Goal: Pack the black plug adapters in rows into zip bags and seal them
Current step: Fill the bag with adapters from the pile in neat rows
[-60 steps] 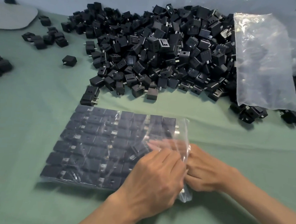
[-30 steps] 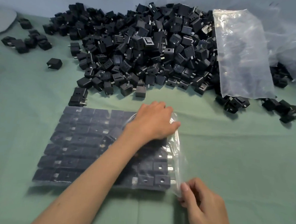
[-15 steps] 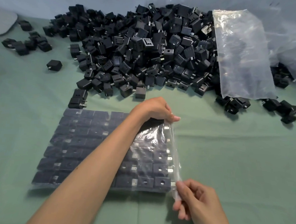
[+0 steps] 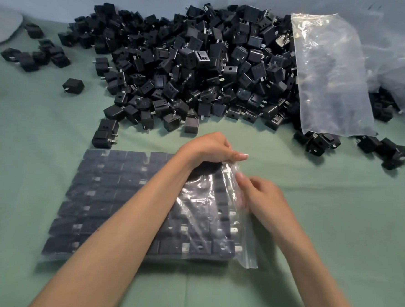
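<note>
Zip bag [image 4: 113,195], edge — left grip [image 4: 209,149], right grip [image 4: 260,197]

A clear zip bag [image 4: 132,196] is laid flat on the green desk [image 4: 335,220], filled with black plug adapters [image 4: 104,185] set in tidy rows. Its edge on the right is lifted and crinkled, gripped at the far corner by the left hand [image 4: 211,146] and just below by the right hand [image 4: 258,194]. Behind it a large loose heap of adapters [image 4: 190,64] is piled, with an empty clear bag [image 4: 332,73] draped over its right side.
</note>
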Available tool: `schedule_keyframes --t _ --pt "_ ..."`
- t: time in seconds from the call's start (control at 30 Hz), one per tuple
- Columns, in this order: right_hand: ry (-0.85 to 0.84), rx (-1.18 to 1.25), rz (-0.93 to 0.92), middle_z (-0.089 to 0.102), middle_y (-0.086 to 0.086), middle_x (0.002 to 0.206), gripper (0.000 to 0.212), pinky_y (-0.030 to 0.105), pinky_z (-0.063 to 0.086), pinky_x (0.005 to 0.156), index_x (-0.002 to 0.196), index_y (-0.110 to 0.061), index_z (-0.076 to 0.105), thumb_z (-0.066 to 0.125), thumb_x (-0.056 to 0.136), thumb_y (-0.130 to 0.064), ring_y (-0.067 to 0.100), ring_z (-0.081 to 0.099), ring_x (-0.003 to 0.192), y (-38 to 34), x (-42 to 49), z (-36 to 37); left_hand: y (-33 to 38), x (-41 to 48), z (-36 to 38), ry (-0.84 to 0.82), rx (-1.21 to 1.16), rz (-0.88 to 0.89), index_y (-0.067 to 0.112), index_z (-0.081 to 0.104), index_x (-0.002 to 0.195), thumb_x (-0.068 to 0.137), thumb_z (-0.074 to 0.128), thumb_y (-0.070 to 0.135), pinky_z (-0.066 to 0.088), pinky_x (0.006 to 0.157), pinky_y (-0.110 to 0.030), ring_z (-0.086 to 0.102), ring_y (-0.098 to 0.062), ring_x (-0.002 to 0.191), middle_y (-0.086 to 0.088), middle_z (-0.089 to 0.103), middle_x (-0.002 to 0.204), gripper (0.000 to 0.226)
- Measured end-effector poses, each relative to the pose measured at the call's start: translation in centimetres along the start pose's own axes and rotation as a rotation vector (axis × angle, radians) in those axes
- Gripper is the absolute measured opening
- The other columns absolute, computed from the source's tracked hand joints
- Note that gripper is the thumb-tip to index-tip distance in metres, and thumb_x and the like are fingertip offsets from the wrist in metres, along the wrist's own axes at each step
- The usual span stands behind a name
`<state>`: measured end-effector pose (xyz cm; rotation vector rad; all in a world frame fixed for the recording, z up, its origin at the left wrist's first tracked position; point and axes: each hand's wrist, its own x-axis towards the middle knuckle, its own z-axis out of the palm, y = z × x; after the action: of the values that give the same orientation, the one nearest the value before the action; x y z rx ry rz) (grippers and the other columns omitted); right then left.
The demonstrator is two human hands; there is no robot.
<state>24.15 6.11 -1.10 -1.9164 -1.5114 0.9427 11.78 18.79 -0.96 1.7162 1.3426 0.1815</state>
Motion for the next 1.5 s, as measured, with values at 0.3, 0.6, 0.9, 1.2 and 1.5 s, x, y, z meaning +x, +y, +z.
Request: schedule_keyframes --t 0.3,0.6,0.9,1.2,1.5 --pt "0.097 0.230 0.011 0.047 0.003 0.064 0.030 0.034 0.032 0.065 0.070 -0.011 0.049 0.046 0.099 -0.021 0.019 0.042 0.068 0.7 3.3 2.4 -0.3 -1.1 -2.0 -0.176 0.013 0.029 0.030 0.069 0.081 0.078 0.069 0.057 0.044 0.084 -0.030 0.059 -0.012 0.094 0.010 0.064 0.092 0.027" --pt "0.166 0.110 -0.093 0.046 -0.009 0.051 0.048 0.029 0.031 0.054 0.057 -0.016 0.041 0.040 0.102 -0.034 0.011 0.040 0.053 0.3 3.0 2.9 0.2 -0.5 -0.6 -0.021 -0.053 -0.057 0.016 0.059 0.065 0.085 0.073 0.035 0.036 0.042 -0.019 0.044 -0.010 0.045 0.005 0.049 0.054 0.031" --pt "0.228 0.033 -0.146 0.042 0.000 0.055 0.044 0.039 0.020 0.060 0.058 -0.013 0.039 0.039 0.102 -0.016 0.020 0.035 0.056 -0.1 2.2 3.4 0.1 -1.2 -0.4 -0.047 0.125 0.160 0.012 0.059 0.075 0.093 0.059 0.041 0.033 0.059 -0.029 0.045 -0.015 0.063 0.000 0.053 0.069 0.034" --pt "0.242 -0.010 -0.191 0.061 0.020 0.072 0.036 0.036 0.025 0.060 0.066 -0.018 0.042 0.035 0.101 -0.021 0.038 0.051 0.069 -0.7 0.9 5.8 -2.4 -2.9 -1.0 0.069 0.307 0.246 0.014 0.052 0.069 0.092 0.054 0.050 0.027 0.053 -0.029 0.042 -0.012 0.058 0.004 0.048 0.062 0.043" --pt "0.232 0.010 -0.215 0.066 0.022 0.082 0.032 0.034 0.024 0.061 0.074 -0.016 0.049 0.033 0.102 -0.020 0.041 0.055 0.075 -2.2 1.0 7.4 -3.1 -5.1 0.4 0.392 0.560 0.054 0.020 0.046 0.089 0.099 0.037 0.051 0.033 0.068 -0.036 0.051 -0.027 0.088 -0.005 0.063 0.101 0.033"
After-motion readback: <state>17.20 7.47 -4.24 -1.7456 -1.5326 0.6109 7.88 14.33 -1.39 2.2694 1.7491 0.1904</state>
